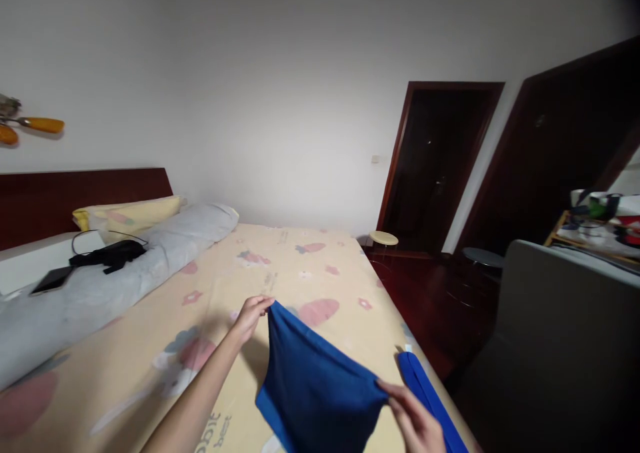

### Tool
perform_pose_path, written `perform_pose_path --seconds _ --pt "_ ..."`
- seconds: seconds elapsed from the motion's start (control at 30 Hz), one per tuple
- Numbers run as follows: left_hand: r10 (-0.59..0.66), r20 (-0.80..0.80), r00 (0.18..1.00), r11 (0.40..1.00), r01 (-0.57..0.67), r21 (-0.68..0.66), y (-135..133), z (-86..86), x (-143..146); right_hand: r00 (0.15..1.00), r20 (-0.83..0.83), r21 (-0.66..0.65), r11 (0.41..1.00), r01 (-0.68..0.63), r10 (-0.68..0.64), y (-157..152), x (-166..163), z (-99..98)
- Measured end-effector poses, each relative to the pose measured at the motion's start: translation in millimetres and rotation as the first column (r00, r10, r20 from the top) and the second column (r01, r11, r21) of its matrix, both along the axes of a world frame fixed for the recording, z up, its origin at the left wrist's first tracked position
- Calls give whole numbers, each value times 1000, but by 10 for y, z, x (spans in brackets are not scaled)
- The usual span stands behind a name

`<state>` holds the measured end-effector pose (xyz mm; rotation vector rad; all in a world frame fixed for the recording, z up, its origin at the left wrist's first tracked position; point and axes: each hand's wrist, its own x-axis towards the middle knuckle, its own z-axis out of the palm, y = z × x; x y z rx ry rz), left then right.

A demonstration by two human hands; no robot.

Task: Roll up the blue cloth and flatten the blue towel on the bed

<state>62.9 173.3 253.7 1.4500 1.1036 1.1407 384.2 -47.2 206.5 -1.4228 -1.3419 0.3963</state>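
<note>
Bed (280,266) with the cartoon-print sheet sits under both hands. Blue cloth (315,386) is stretched between them, just above it: left hand (250,316) pinches the far corner, right hand (415,419) grips the near edge.

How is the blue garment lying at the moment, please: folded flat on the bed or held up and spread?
Held spread: the blue garment is stretched between the left hand and right hand, each pinching an upper corner.
</note>
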Motion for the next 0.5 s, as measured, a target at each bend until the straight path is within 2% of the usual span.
perform_pose_path --seconds 0.1,0.17,0.23,0.37,0.5 --pt "20 96 995 999 -24 44 -264 339 -177 983 -183 63 998 -18 29 259 139 548" --pt "53 174 983 995 -66 71 -444 536 -267 974 -218 68 996 -54 68 394 149 846" --pt "91 225 970 989 -114 92 -604 720 -342 968 -224 54 993 -103 112 503 139 1059" --pt "118 201 973 985 -140 97 -822 1029 -464 956 -228 -4 981 -192 186 678 141 1287" --pt "122 181 976 987 -138 84 -941 1202 -559 932 -288 -48 969 -241 218 776 125 1378"
